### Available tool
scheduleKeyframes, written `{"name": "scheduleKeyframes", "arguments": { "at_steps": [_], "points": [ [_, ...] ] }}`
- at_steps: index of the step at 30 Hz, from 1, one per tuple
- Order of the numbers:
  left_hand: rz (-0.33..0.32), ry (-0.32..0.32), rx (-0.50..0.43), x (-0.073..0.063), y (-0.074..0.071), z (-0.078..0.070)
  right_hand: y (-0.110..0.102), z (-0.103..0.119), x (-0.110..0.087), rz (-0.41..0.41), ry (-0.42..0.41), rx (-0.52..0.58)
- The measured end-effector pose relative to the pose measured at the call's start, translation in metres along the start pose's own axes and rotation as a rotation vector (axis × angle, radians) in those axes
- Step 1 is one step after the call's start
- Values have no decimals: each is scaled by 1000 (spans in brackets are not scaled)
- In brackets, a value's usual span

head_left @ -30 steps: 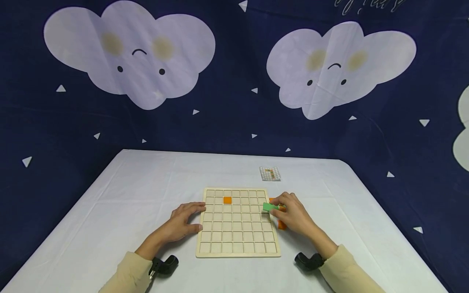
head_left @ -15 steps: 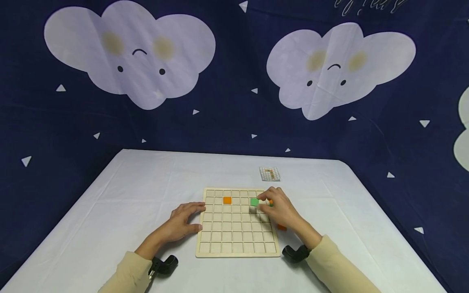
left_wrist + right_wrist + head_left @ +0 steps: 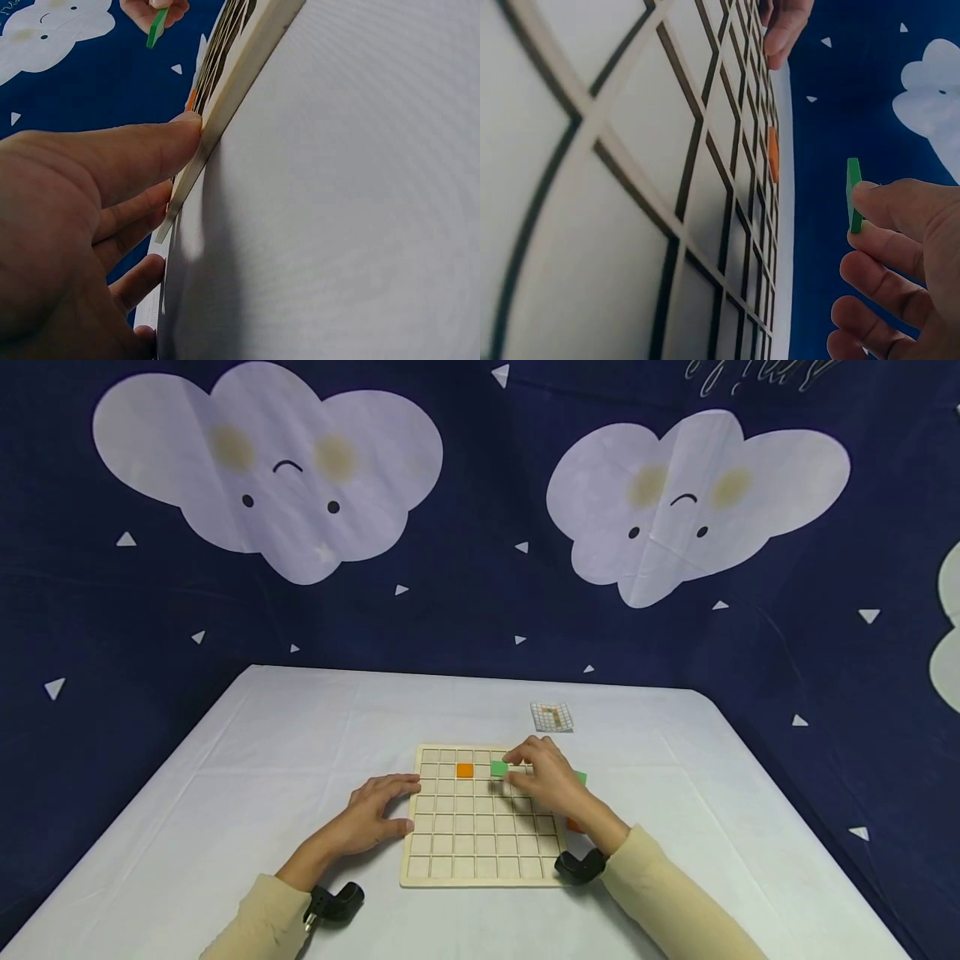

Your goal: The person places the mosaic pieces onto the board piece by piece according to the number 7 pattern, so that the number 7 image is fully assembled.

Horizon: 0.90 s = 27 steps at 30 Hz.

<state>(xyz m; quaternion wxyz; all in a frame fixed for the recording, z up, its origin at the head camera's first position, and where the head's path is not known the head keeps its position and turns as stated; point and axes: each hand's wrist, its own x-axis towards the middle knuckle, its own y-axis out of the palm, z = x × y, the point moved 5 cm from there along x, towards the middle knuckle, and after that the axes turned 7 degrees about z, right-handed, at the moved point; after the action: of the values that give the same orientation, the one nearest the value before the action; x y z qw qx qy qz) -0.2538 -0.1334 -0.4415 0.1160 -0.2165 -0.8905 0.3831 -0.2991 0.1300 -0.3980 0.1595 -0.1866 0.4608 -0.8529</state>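
My right hand (image 3: pixel 550 777) pinches a green square tile (image 3: pixel 499 768) by its edge, thumb and index finger on it. The tile hangs above the wooden grid board (image 3: pixel 453 845), over its upper rows. In the right wrist view the green tile (image 3: pixel 854 195) stands apart from the board, and the other fingers curl below it. An orange tile (image 3: pixel 465 770) lies in a cell of the board's second row, left of the held tile. At the board's left edge rests my left hand (image 3: pixel 367 818), its thumb (image 3: pixel 154 154) touching the rim and its fingers extended.
Right of the board lie more tiles, partly hidden by the right arm: a green one (image 3: pixel 581 777) and an orange one (image 3: pixel 575 826). A small card with a printed grid pattern (image 3: pixel 552 717) lies behind the board on the white-covered table (image 3: pixel 337 710).
My right hand has carried the green tile leftward from the board's right edge to above its upper rows. The left hand and the orange tile on the board have stayed in place.
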Motion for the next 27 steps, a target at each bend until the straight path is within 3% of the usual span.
{"name": "scheduleKeyframes", "arguments": {
  "at_steps": [27],
  "points": [
    [-1, 6, 6, 2, 1, 1, 21, -4, 28, 89, 48, -19]
  ]
}}
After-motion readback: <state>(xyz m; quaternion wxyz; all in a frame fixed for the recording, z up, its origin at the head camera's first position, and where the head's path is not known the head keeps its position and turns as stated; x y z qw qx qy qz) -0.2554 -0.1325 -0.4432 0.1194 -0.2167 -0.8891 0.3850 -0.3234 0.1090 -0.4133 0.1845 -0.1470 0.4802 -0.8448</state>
